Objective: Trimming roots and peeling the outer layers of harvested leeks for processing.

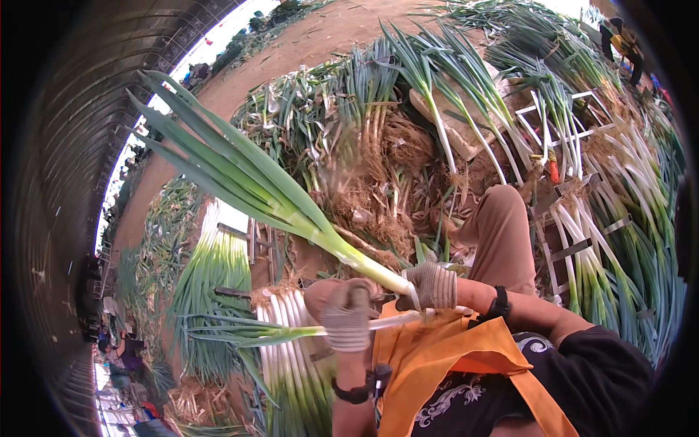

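My left hand (348,320), in a striped knit glove, is closed around a thin green onion (287,336). Its leaves point left and its white stem runs right, across my orange apron (466,349). My right hand (435,285), gloved alike, is closed at the white base of a thick green onion (357,258). That one slants up and left, its broad leaves fanned out at the far end. A pale strip hangs by its base, next to my right fingers. The fingertips of my right hand are partly hidden.
White-stemmed green onions (287,313) lie stacked at my left, with another bundle (211,269) beyond. More green onions (597,269) rest in metal racks on my right. Ahead are loose stalks, a root heap (408,142) and an orange-handled tool (553,171). People appear far off.
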A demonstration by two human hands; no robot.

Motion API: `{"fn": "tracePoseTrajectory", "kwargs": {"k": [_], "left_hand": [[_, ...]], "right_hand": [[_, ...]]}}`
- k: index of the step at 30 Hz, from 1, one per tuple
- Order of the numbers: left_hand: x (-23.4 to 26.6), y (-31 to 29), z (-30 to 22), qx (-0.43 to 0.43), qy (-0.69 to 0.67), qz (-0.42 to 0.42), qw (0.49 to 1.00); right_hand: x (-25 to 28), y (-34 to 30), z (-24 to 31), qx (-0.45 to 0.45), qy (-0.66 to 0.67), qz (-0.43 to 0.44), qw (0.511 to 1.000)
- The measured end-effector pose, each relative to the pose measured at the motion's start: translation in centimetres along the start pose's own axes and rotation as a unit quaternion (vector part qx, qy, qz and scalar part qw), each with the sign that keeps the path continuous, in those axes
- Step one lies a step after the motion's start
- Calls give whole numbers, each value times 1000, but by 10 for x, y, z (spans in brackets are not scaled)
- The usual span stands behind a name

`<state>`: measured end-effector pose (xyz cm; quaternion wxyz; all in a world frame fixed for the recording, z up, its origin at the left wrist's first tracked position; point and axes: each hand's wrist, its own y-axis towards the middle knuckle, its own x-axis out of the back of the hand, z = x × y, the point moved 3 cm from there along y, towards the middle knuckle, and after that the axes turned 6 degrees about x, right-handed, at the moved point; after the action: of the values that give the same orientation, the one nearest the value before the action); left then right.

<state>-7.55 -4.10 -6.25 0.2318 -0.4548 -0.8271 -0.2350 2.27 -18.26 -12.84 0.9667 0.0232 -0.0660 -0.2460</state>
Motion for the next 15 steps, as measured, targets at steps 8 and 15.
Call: {"fn": "tracePoseTrajectory", "kwargs": {"k": [8,15], "left_hand": [[-14,42,-10,149,-690,157,690],[-6,25,-18,154,-567,61,807]], "right_hand": [[2,0,5,-36,29,29,999],[2,-1,-5,-110,8,87,990]]}}
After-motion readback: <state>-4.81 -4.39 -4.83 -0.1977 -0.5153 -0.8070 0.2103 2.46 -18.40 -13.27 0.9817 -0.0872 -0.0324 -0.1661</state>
